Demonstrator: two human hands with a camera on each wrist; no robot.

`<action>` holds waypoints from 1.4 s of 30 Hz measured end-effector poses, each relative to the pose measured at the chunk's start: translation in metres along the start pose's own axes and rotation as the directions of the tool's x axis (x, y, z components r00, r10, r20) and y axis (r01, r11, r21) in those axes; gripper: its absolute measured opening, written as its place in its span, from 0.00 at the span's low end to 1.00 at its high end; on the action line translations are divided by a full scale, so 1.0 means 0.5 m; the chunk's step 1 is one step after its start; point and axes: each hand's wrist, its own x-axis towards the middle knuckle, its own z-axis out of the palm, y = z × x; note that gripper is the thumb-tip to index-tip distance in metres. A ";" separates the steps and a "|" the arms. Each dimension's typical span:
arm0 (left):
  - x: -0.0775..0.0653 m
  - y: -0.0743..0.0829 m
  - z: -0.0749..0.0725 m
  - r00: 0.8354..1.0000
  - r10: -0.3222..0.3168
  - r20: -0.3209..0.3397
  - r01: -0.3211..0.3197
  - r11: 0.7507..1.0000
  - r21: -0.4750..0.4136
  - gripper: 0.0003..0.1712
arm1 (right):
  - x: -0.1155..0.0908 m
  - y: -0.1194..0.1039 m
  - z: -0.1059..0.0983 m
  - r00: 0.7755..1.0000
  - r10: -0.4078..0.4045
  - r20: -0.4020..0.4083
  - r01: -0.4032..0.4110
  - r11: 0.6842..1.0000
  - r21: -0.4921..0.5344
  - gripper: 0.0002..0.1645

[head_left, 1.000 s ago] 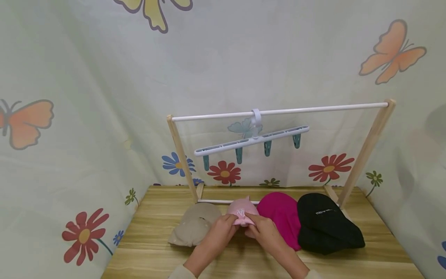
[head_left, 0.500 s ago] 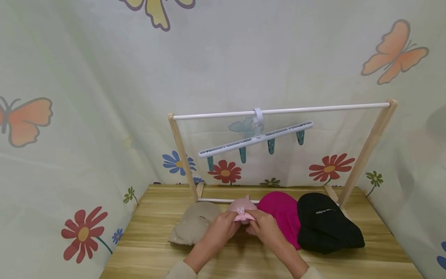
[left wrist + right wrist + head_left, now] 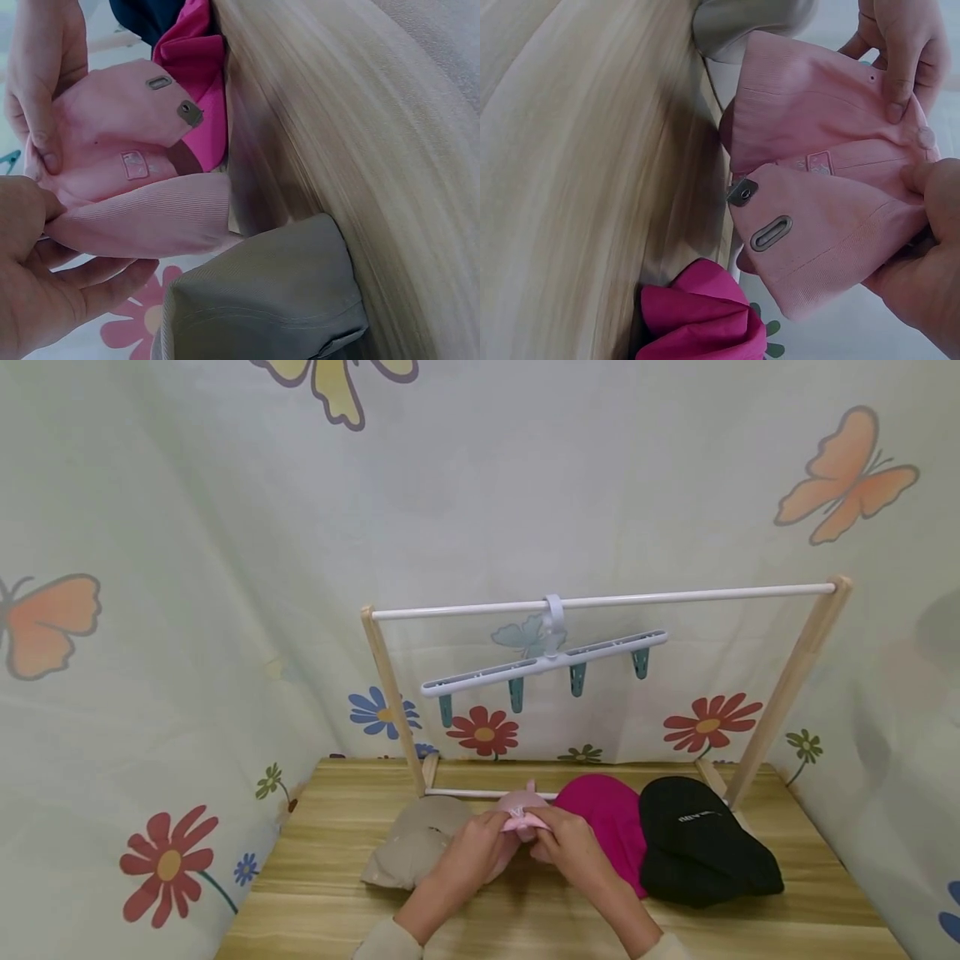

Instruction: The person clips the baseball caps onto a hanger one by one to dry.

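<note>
Pink cap (image 3: 522,801) folded further than before, both hands (image 3: 471,852) (image 3: 572,850) pinching its edges, wooden tabletop (image 3: 525,918) in front

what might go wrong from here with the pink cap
1. The left hand and right hand pinch the pink cap, which is bent between them, so it might spring open if either loosens.
2. The beige cap and magenta cap lie close on either side, so a sideways move could nudge them.
3. The hanger hangs from the rod by one hook, so a bump might set it swinging.
</note>
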 end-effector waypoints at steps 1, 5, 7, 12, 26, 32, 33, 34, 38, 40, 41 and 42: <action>0.000 0.000 0.000 1.000 0.008 -0.008 -0.008 1.000 -0.002 0.12 | 0.000 0.000 -0.001 1.000 0.005 0.006 -0.005 1.000 0.009 0.16; 0.004 0.000 -0.003 1.000 0.009 -0.011 -0.010 0.999 -0.044 0.17 | 0.004 -0.003 -0.005 1.000 0.008 0.019 -0.009 1.000 0.015 0.16; 0.006 0.000 -0.007 1.000 -0.004 0.006 0.004 0.998 -0.059 0.24 | 0.007 -0.005 -0.006 1.000 0.004 0.015 -0.004 1.000 0.003 0.17; 0.010 -0.001 -0.019 0.992 -0.086 0.096 0.092 0.994 -0.057 0.24 | 0.015 -0.009 -0.009 1.000 0.002 0.003 -0.002 1.000 -0.009 0.20; 0.020 -0.006 -0.044 0.979 -0.191 0.069 0.194 0.980 -0.051 0.09 | 0.029 -0.016 -0.017 0.996 -0.049 -0.073 0.041 0.994 -0.103 0.15; 0.021 -0.010 -0.055 0.979 -0.198 0.045 0.201 0.973 -0.111 0.07 | 0.036 -0.022 -0.021 0.997 -0.045 -0.063 0.037 0.991 -0.128 0.13; 0.021 -0.011 -0.056 0.979 -0.199 0.040 0.202 0.972 -0.118 0.07 | 0.037 -0.022 -0.022 0.997 -0.044 -0.062 0.036 0.991 -0.133 0.13; 0.022 -0.012 -0.057 0.980 -0.198 0.035 0.200 0.972 -0.123 0.07 | 0.038 -0.023 -0.023 0.997 -0.044 -0.061 0.035 0.990 -0.139 0.14; 0.027 -0.016 -0.059 0.987 -0.162 -0.016 0.159 0.982 -0.105 0.07 | 0.042 -0.025 -0.029 0.997 -0.050 -0.061 0.041 0.989 -0.145 0.14; 0.030 -0.018 -0.060 0.989 -0.145 -0.038 0.141 0.986 -0.092 0.07 | 0.043 -0.027 -0.032 0.997 -0.056 -0.061 0.047 0.989 -0.142 0.14; 0.031 -0.019 -0.060 0.989 -0.138 -0.048 0.134 0.987 -0.087 0.07 | 0.044 -0.027 -0.033 0.997 -0.058 -0.060 0.049 0.989 -0.139 0.14; 0.033 -0.020 -0.061 0.989 -0.134 -0.056 0.129 0.988 -0.085 0.07 | 0.044 -0.028 -0.033 0.997 -0.059 -0.059 0.050 0.989 -0.136 0.14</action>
